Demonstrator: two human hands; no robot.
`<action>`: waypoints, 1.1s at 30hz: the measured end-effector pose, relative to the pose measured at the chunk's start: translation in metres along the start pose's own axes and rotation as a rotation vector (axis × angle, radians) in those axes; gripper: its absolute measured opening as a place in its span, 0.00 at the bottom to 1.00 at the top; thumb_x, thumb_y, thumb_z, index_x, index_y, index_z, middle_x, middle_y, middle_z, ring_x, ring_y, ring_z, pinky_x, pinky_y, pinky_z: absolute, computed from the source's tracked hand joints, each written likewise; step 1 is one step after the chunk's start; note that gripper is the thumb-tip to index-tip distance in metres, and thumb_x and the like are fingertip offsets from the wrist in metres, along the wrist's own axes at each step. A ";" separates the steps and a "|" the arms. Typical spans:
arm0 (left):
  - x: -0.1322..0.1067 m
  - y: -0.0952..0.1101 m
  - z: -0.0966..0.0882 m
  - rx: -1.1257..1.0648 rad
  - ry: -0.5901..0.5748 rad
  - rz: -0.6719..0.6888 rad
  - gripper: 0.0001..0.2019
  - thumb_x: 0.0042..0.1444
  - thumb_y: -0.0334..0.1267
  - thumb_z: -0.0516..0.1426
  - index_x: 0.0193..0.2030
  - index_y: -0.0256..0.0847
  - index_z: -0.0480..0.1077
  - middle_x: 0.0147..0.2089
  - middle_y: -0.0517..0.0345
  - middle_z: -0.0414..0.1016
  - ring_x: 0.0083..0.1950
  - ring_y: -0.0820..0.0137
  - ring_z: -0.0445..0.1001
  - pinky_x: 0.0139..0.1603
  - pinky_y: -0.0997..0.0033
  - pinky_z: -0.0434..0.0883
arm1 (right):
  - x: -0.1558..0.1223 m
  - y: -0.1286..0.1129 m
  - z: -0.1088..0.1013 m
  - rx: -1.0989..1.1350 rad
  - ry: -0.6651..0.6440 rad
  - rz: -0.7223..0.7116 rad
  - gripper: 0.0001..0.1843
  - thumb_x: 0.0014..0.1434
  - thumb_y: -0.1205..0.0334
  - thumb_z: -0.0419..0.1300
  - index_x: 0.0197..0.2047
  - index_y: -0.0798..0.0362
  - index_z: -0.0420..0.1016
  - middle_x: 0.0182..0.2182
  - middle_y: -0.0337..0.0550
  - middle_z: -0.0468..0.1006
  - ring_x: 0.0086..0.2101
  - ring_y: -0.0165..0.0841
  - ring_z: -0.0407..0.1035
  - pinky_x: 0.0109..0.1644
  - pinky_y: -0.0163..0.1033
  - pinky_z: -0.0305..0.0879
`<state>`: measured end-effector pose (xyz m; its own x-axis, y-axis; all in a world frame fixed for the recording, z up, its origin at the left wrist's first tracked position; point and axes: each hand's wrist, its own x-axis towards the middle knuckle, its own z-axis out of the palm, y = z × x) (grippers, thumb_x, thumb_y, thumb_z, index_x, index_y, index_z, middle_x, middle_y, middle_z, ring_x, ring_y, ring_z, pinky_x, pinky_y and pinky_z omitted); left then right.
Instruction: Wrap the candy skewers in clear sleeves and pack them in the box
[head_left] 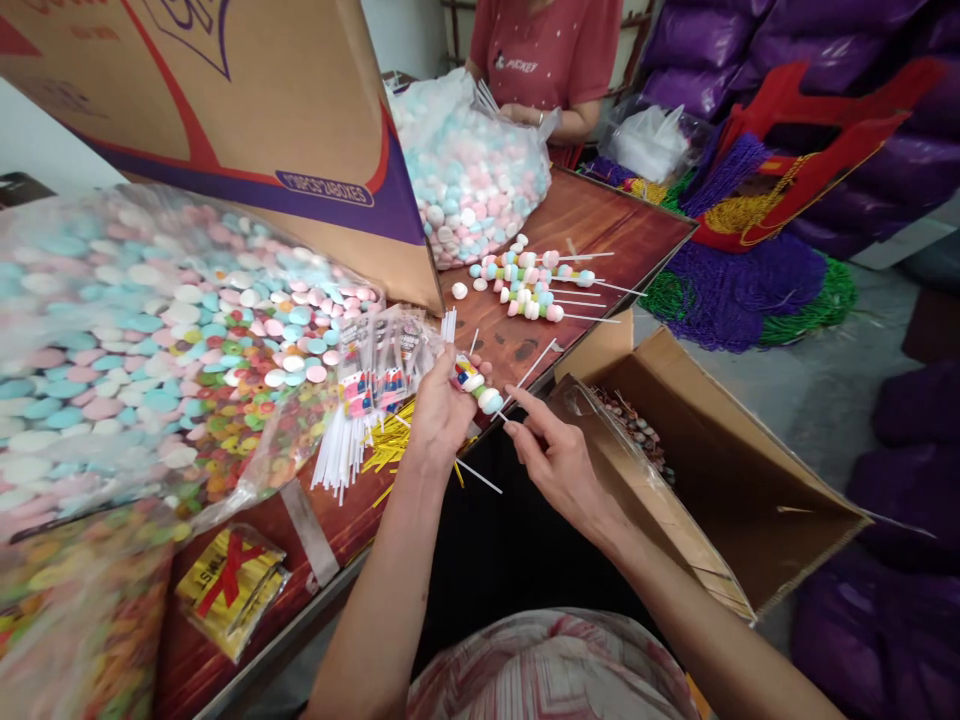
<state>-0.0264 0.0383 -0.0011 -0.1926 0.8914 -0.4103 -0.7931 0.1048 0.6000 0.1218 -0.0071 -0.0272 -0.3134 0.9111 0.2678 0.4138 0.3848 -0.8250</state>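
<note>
My left hand [441, 405] is closed around a candy skewer [489, 400] with white, blue and green candies; a bit of colourful printed packaging shows over its upper end. At the skewer's lower end, the thumb and forefinger of my right hand [559, 460] close on its white stick. Another white stick [534, 368] lies just beyond my right fingertips. Beside my left hand are printed clear bags [386, 360], a bundle of white sticks [345, 450] and yellow twist ties [390, 440].
Several finished candy skewers [532, 290] lie on the wooden table [600, 215]. Big bags of pastel candies [97, 330] and a cardboard box [300, 110] stand left. An open carton [720, 450] is at right. Across the table sits a person in a red shirt [547, 50].
</note>
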 end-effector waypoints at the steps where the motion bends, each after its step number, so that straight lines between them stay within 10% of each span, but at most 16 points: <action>1: 0.000 0.001 0.000 -0.017 -0.020 -0.015 0.11 0.62 0.41 0.59 0.33 0.38 0.65 0.28 0.60 0.72 0.28 0.75 0.74 0.31 0.75 0.71 | -0.002 0.000 0.001 0.027 0.028 0.019 0.17 0.68 0.61 0.53 0.56 0.55 0.74 0.24 0.36 0.75 0.23 0.27 0.66 0.31 0.31 0.64; 9: -0.008 -0.009 0.001 0.060 -0.061 0.004 0.12 0.55 0.37 0.66 0.31 0.37 0.66 0.24 0.65 0.66 0.25 0.79 0.68 0.28 0.80 0.67 | -0.002 0.006 0.010 -0.310 0.008 -0.378 0.15 0.68 0.67 0.50 0.44 0.58 0.78 0.21 0.39 0.73 0.21 0.26 0.63 0.28 0.31 0.58; 29: -0.015 -0.009 -0.010 0.091 -0.222 -0.195 0.13 0.58 0.45 0.63 0.34 0.35 0.73 0.27 0.58 0.73 0.35 0.67 0.78 0.42 0.67 0.75 | 0.004 -0.009 0.016 0.051 0.085 -0.059 0.14 0.68 0.63 0.52 0.46 0.56 0.79 0.29 0.42 0.79 0.25 0.27 0.69 0.32 0.30 0.66; 33: -0.015 0.005 -0.014 0.124 -0.109 -0.176 0.14 0.59 0.47 0.61 0.37 0.36 0.73 0.36 0.50 0.79 0.38 0.64 0.80 0.40 0.66 0.76 | 0.003 -0.004 0.008 0.120 0.066 -0.074 0.14 0.68 0.63 0.53 0.48 0.57 0.78 0.31 0.43 0.80 0.28 0.28 0.72 0.36 0.31 0.68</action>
<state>-0.0354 0.0192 -0.0020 0.0112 0.8963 -0.4433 -0.7304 0.3102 0.6086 0.1120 -0.0069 -0.0267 -0.2813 0.8900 0.3589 0.2855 0.4347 -0.8541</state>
